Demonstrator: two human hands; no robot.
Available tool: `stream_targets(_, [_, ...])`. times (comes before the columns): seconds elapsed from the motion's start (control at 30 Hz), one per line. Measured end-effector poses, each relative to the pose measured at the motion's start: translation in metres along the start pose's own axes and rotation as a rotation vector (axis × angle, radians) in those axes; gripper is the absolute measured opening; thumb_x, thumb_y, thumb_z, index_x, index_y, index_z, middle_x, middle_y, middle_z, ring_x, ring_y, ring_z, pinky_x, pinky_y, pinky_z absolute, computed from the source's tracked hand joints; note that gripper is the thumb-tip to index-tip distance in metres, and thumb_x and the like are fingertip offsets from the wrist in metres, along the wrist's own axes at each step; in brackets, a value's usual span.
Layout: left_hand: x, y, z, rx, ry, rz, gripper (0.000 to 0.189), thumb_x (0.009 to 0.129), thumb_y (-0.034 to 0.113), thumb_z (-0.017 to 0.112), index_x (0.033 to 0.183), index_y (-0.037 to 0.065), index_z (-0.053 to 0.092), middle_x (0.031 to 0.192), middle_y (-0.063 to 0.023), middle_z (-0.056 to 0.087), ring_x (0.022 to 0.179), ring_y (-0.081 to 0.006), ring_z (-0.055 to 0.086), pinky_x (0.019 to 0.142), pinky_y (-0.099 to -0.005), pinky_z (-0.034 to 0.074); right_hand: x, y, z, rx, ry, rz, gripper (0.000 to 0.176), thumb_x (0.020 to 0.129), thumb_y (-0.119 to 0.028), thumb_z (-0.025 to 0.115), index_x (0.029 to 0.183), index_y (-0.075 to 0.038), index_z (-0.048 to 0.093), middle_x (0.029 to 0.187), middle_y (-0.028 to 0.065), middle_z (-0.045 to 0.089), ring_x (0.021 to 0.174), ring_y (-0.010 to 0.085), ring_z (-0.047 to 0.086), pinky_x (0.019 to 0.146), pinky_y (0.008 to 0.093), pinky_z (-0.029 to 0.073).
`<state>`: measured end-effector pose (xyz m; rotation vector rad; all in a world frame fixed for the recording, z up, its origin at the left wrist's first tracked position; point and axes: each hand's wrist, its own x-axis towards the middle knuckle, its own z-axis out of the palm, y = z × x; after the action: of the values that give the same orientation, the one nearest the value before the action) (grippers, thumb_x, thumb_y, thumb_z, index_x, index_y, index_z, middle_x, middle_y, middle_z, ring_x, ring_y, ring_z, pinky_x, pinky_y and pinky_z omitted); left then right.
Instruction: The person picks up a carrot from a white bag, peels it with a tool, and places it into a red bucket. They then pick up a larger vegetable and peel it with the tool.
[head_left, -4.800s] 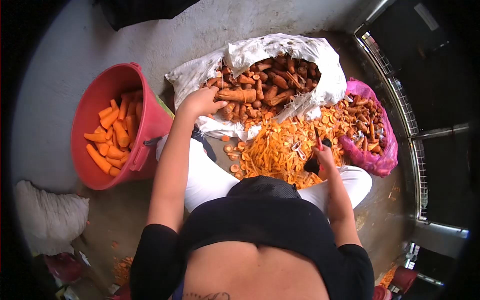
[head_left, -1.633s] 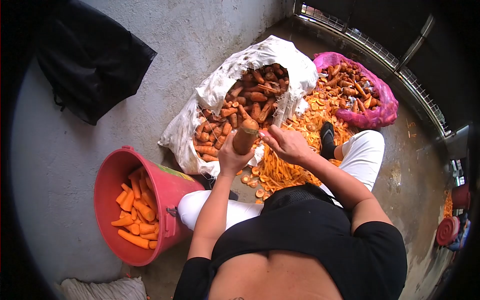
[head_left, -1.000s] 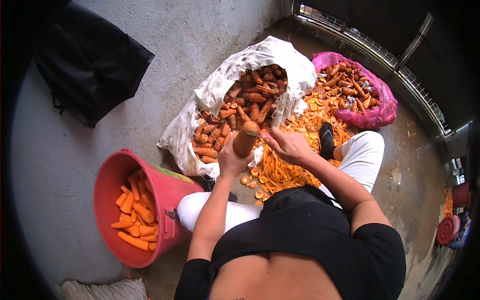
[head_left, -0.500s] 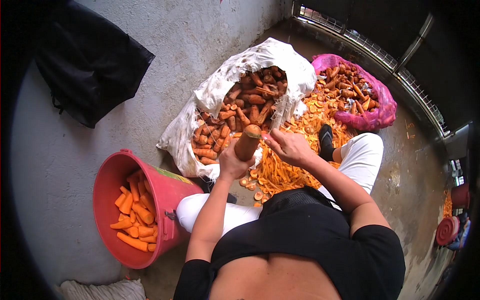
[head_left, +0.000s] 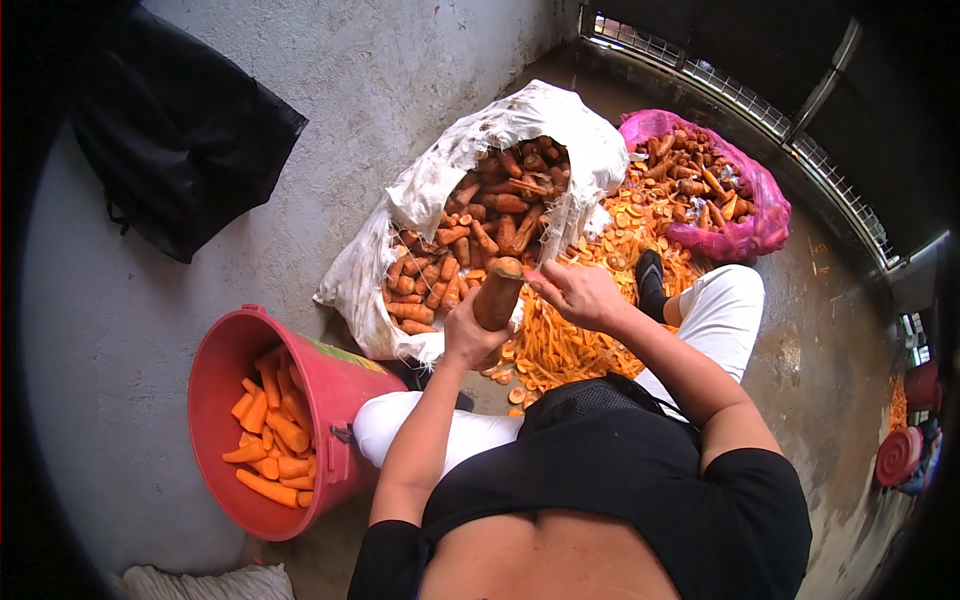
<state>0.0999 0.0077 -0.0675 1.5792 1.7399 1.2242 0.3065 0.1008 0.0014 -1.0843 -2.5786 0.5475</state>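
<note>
My left hand is wrapped round the lower part of a thick, unpeeled carrot, held upright with its blunt end on top. Close beside that top end is my right hand, its fingers closed. Something small and pinkish shows at its fingertips; I cannot make out what it is. Behind the carrot, a torn white sack lies open, full of unpeeled carrots. Orange peelings and cut carrot ends are heaped on the floor between my legs.
A red bucket tilts at my left, holding peeled carrots. Beyond the heap sits a pink bag of carrot pieces. A black cloth or bag hangs against the grey wall. A red lid-like disc is at far right.
The carrot has dropped slightly and its top end now shows more orange. My right hand stays close beside it. The bucket and sacks look the same.
</note>
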Motion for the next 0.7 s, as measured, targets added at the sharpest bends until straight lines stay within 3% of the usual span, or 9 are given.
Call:
stream_targets(0.2, [-0.002,0.009,-0.002,0.084,0.045,-0.029,0.053,0.06,0.028,0.082,0.105,0.006,0.063,0.092,-0.0162,0.07,0.085,-0.0313,0.07,0.075,-0.0395,0.055,0.004,0.003,0.001,0.017,-0.039,0.028,0.045,0.099,-0.053,0.04,0.093,-0.009,0.051,0.07,0.0205,0.062,0.068,0.0416,0.062,0.059,0.0512,0.047])
stream_targets(0.4, [-0.002,-0.001,-0.003,-0.189,-0.044,0.019,0.052,0.061,0.024,0.082,0.104,0.005,0.062,0.091,-0.0128,0.071,0.084,-0.0248,0.07,0.076,-0.0355,0.054,0.008,0.001,-0.005,0.019,-0.058,-0.017,0.038,0.098,-0.046,0.045,0.093,-0.009,0.05,0.068,0.0199,0.059,0.069,0.0411,0.061,0.059,0.0505,0.045])
stream_targets(0.7, [0.0,-0.005,-0.003,-0.215,-0.09,0.027,0.053,0.06,0.024,0.081,0.106,0.005,0.061,0.09,-0.0112,0.07,0.082,-0.0225,0.07,0.076,-0.0343,0.054,0.011,0.012,-0.003,0.012,-0.086,-0.061,0.038,0.099,-0.047,0.043,0.095,-0.009,0.05,0.07,0.0214,0.06,0.07,0.0424,0.061,0.06,0.0515,0.045])
